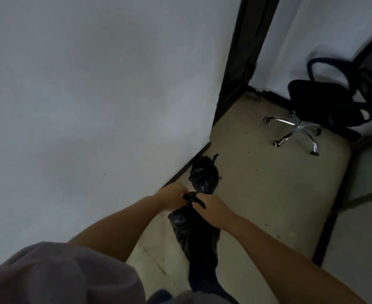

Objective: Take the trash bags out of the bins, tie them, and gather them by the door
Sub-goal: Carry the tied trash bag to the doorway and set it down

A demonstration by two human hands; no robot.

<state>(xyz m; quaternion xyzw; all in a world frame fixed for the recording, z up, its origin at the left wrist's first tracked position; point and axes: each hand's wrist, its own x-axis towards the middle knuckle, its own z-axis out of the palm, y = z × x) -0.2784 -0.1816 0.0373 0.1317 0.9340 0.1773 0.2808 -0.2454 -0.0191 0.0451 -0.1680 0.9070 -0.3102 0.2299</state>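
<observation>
- The held trash bag (194,233) hangs between both hands, above the floor (268,194); its long axis runs from the gathered neck at the top down toward the person's legs; the neck sits directly between the two hands, so neither hand is nearer.
- The left hand (172,197) pinches one black tail of the neck; its fingers are curled round the plastic; the exact fingertip contact is hidden by the back of the hand.
- The right hand (213,207) grips the opposite tail; its fingers (199,201) are curled and pressed together over the strip.
- The tails lead outward from the neck, left and right; judged from this, the coming move is an outward pull along that line to cinch the knot.
- A second trash bag (203,175), apparently already tied, lies on the floor just beyond the hands, against the wall (93,95) by the dark door frame (242,62).
- An office chair (334,102) stands well apart to the right.
</observation>
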